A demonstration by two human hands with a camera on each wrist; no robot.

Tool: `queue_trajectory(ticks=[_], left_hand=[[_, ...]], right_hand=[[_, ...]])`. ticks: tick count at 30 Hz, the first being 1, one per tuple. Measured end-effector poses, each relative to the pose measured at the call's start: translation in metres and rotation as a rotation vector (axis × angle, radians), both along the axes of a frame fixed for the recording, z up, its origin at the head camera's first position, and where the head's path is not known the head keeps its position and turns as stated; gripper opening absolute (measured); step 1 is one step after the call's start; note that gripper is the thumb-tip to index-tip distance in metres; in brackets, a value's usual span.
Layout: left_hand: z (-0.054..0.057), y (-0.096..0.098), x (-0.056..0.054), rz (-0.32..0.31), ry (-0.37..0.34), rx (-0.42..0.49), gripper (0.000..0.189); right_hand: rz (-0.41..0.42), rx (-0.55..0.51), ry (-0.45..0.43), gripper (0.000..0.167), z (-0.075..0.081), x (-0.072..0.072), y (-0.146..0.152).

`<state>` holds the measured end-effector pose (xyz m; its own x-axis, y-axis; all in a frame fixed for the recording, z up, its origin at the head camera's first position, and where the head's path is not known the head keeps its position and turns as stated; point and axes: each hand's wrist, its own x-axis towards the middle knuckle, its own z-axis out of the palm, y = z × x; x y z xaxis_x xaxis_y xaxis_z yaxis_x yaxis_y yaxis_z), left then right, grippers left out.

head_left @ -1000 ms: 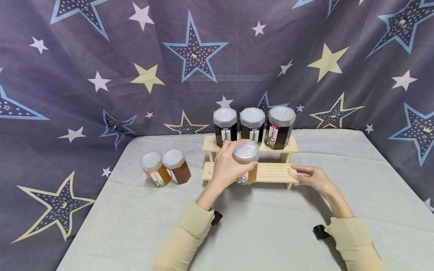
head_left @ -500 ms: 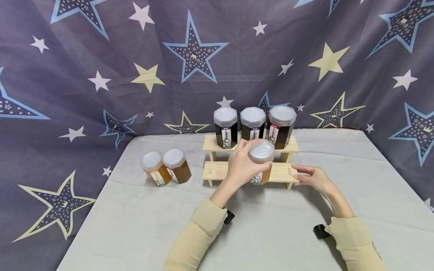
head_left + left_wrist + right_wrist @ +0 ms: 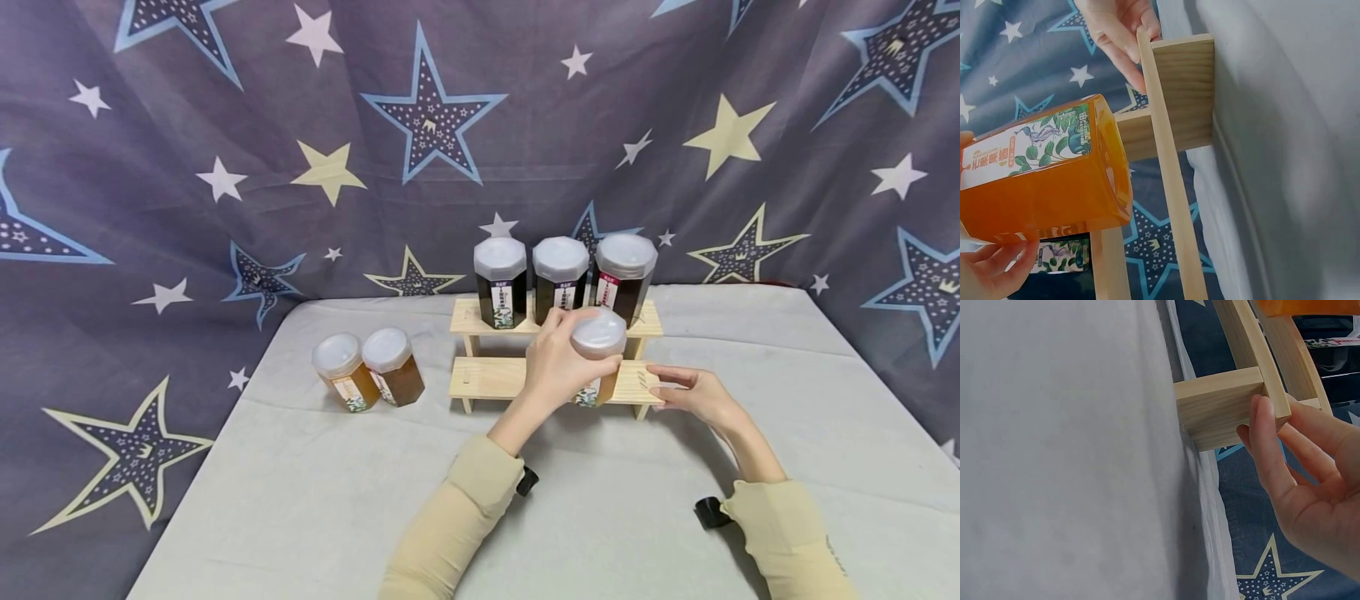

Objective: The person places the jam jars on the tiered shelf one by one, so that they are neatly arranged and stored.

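My left hand [image 3: 558, 362] grips an amber honey jar [image 3: 600, 333] with a white lid, thumb on one side and fingers on the other. The jar is at the right part of the lower step of a two-step wooden stand [image 3: 487, 377]. In the left wrist view the jar's base [image 3: 1113, 162] shows a small gap from the shelf board [image 3: 1169, 169]. At the right end of that lower step, my right hand [image 3: 697, 394] pinches the board's end between thumb and fingers; the right wrist view shows the same hand [image 3: 1310, 481] there.
Three dark jars with white lids stand on the upper step: a left jar [image 3: 501, 292], a middle jar [image 3: 559, 275] and a right jar [image 3: 626, 267]. Left of the stand, an amber jar [image 3: 347, 375] and a browner jar [image 3: 393, 371] stand together on the grey cloth [image 3: 300, 500].
My left hand has carried the amber honey jar rightward along the lower step, from its middle toward its right end. The right hand stays at the board's end.
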<state>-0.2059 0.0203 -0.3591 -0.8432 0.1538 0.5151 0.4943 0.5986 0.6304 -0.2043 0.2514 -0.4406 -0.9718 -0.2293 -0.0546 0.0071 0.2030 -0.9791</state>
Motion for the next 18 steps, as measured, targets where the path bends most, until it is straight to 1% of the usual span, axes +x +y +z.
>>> queue_trajectory(ticks=[6, 12, 18], left_hand=[[-0.002, 0.008, -0.003, 0.011, 0.021, -0.004, 0.057], [-0.007, 0.016, -0.006, 0.027, 0.022, -0.022, 0.057], [-0.012, 0.023, -0.010, 0.021, 0.038, -0.039, 0.056]], right_hand=[[0.002, 0.012, -0.008, 0.051, 0.000, 0.000, 0.001], [0.004, 0.013, -0.003, 0.050, -0.001, 0.000, 0.001], [0.008, 0.010, 0.000, 0.050, -0.002, 0.000, 0.001]])
